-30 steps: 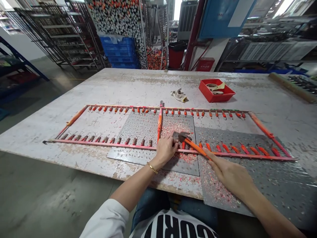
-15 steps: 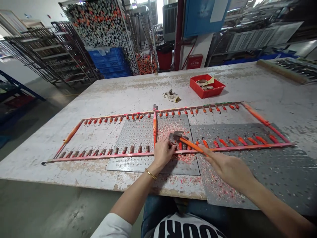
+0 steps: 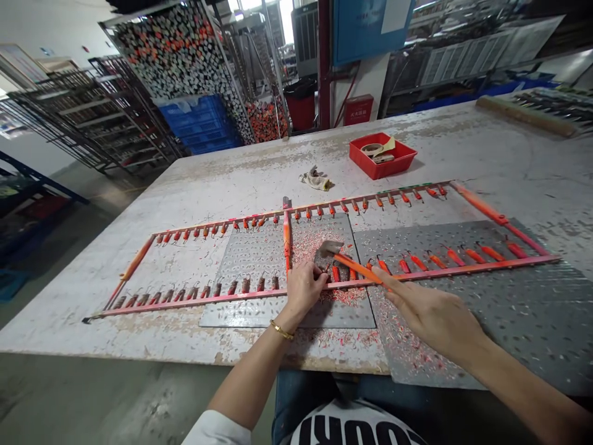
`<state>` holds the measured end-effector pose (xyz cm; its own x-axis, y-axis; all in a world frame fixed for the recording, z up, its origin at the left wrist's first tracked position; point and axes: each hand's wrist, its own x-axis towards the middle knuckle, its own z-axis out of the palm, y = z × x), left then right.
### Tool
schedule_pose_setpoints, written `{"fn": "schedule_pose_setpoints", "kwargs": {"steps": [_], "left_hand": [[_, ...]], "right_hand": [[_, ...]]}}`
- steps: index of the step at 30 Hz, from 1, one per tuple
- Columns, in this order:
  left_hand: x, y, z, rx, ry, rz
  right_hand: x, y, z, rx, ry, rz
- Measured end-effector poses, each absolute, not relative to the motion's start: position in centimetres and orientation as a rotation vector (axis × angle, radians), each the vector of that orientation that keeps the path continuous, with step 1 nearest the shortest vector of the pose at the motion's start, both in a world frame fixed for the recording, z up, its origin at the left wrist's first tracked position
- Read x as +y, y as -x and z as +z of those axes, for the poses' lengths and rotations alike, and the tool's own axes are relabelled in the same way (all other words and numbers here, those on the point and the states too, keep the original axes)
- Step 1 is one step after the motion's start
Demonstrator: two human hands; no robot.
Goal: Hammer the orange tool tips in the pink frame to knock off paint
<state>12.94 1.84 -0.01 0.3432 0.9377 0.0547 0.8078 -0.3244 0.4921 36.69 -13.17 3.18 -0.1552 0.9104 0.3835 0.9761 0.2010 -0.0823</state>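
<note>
Right hand (image 3: 430, 316) gripping an orange-handled hammer (image 3: 354, 266), left hand (image 3: 306, 285) curled at a frame (image 3: 286, 238), grip unclear, shirt (image 3: 343, 409) with cropped black letters (image 3: 322, 430), red box (image 3: 358, 110) with tiny unreadable characters (image 3: 359, 114)

The head camera looks forward — and down — across the table (image 3: 222, 179).

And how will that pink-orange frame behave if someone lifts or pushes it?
The frame will probably flex or twist if lifted at one end: its bars are long and thin. The small pieces along its long bars may swing or snag. Pushed, it might slide unevenly, since it spans bare tabletop and gray plates strewn with shavings.
</note>
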Motion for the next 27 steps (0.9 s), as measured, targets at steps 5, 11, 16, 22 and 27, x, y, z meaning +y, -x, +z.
{"fn": "schedule_pose_setpoints", "kwargs": {"steps": [5, 11, 16, 22, 27], "left_hand": [[1.9, -13.0, 0.3, 1.562, -2.227, 0.439], [1.8, -12.9, 0.1, 1.567, -2.227, 0.468], [1.8, -12.7, -0.3, 1.527, -2.252, 0.502], [1.9, -12.4, -0.8, 1.511, -2.282, 0.515], [1.7, -12.2, -0.9, 1.489, -2.353, 0.512]], "right_hand": [[-13.4, -36.3, 2.9, -2.102, 1.781, -0.316], [-13.2, -36.0, 1.6, -2.254, 1.821, -0.322], [-13.7, -36.1, 4.0, -2.035, 1.737, -0.328], [-13.4, -35.9, 1.1, -2.230, 1.843, -0.288], [-13.3, -36.5, 2.0, -2.152, 1.848, -0.245]]}}
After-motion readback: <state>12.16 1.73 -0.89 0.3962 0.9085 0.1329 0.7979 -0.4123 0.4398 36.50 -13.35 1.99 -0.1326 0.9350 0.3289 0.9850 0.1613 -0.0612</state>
